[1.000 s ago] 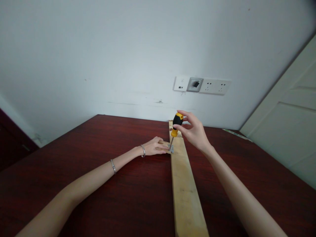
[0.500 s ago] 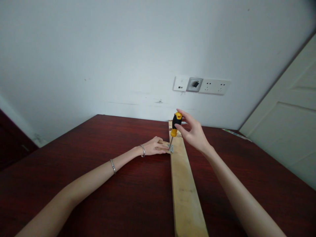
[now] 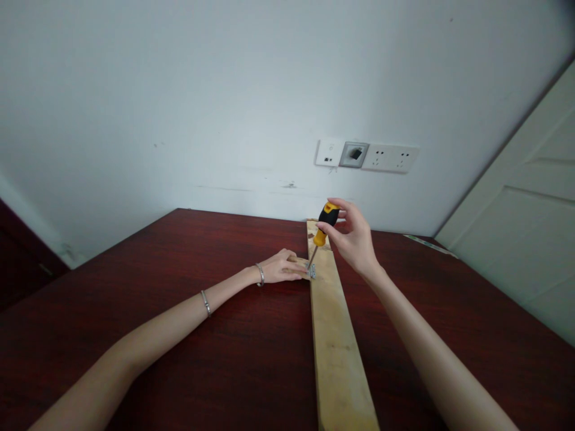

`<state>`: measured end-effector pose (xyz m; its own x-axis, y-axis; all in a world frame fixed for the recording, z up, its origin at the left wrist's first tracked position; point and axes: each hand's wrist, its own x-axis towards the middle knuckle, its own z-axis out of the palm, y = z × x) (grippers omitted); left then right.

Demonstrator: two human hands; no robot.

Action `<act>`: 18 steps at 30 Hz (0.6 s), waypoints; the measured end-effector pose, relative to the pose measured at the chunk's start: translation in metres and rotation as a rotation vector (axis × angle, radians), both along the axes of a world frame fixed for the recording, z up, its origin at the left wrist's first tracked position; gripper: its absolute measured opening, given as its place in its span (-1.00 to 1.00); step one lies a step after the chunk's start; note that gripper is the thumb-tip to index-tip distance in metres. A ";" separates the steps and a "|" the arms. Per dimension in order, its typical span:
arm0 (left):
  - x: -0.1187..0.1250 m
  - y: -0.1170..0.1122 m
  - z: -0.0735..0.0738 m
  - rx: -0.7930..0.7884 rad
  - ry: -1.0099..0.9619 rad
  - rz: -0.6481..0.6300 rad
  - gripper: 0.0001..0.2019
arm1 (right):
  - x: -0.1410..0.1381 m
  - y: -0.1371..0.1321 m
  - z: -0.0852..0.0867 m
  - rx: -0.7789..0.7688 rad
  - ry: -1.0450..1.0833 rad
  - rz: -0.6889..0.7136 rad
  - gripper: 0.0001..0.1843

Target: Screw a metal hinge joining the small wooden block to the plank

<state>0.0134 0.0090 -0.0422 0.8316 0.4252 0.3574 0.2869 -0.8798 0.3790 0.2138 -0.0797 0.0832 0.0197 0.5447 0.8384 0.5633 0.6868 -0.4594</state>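
A long pale wooden plank [image 3: 335,335] lies lengthwise on the dark red table [image 3: 179,335]. A small metal bracket [image 3: 311,271] sits at the plank's left edge, joined to a short wooden piece [image 3: 299,261] beside it. My left hand [image 3: 282,267] lies closed over that short piece, fingertips touching the bracket. My right hand [image 3: 353,236] grips the yellow and black handle of a screwdriver [image 3: 324,222]. The screwdriver leans to the right, its tip down at the bracket.
A white wall rises behind the table with a row of sockets and a switch [image 3: 366,155]. A pale door [image 3: 521,215] stands at the right. Dark furniture [image 3: 18,257] shows at the far left. Two bracelets circle my left forearm.
My right hand has shifted its fingers on the screwdriver handle, and the handle now leans further to the right. My left hand has stayed in place.
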 end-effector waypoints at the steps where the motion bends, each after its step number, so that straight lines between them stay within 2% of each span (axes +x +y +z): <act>1: 0.000 0.000 0.000 -0.002 0.005 0.007 -0.73 | 0.001 0.000 0.001 -0.002 0.014 -0.005 -0.54; 3: 0.000 -0.001 0.001 -0.014 0.017 0.023 -0.69 | 0.003 -0.002 0.003 -0.002 0.045 -0.018 -0.54; 8: -0.001 -0.004 0.007 -0.067 0.028 0.017 -0.38 | 0.011 -0.003 0.010 0.043 0.103 -0.030 -0.52; 11: -0.001 -0.006 0.011 -0.107 0.035 0.030 -0.27 | 0.016 -0.002 0.013 0.046 0.126 -0.031 -0.51; 18: -0.002 -0.007 0.012 -0.146 0.047 0.057 -0.24 | 0.019 -0.004 0.017 0.061 0.147 -0.034 -0.51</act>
